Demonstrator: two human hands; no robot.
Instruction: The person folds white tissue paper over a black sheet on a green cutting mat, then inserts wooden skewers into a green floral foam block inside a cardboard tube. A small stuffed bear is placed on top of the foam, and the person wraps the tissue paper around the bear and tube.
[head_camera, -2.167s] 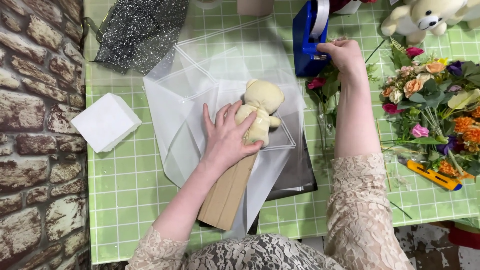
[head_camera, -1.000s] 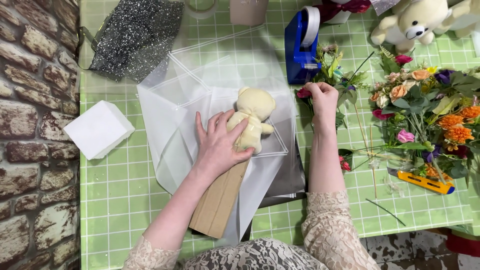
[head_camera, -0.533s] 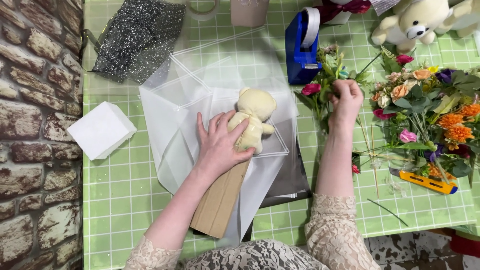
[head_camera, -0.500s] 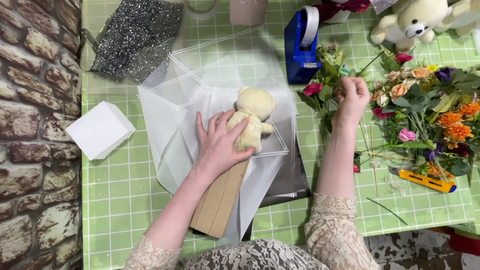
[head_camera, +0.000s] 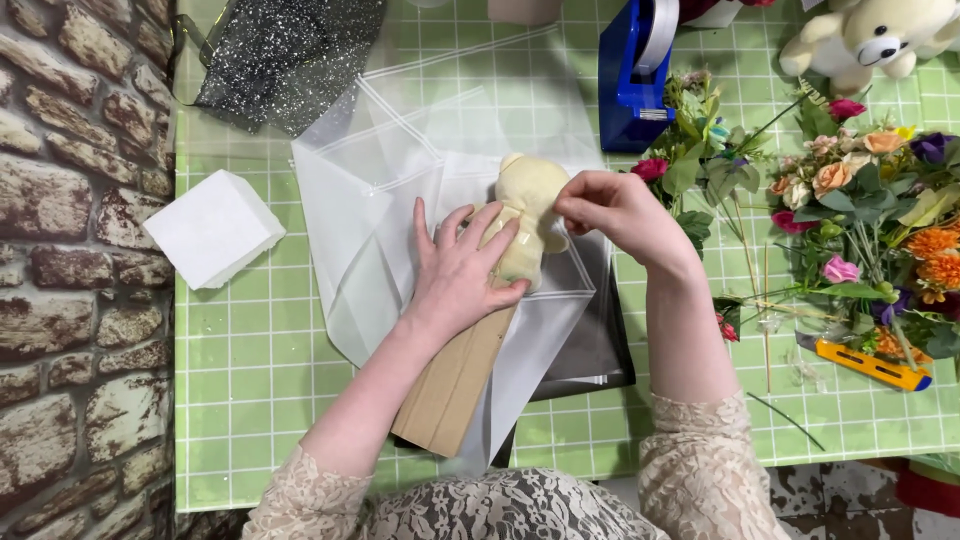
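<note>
Pressing flat, fingers spread, the left hand (head_camera: 462, 275) pins the cream toy bear (head_camera: 527, 222); the right hand (head_camera: 612, 212) pinches together just right of its head.

A toy bear (head_camera: 525, 215) lies on wrapping sheets (head_camera: 370, 210) mid-counter (head_camera: 260, 370); a foam block (head_camera: 213, 227) sits left, flowers (head_camera: 860, 220) right, tape dispenser (head_camera: 632, 75) behind.

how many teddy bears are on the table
2. A small cream teddy bear lies on the white wrapping sheets, under the left hand and touched by the right hand. A bigger teddy bear sits at the top right corner, partly cut off.
</note>
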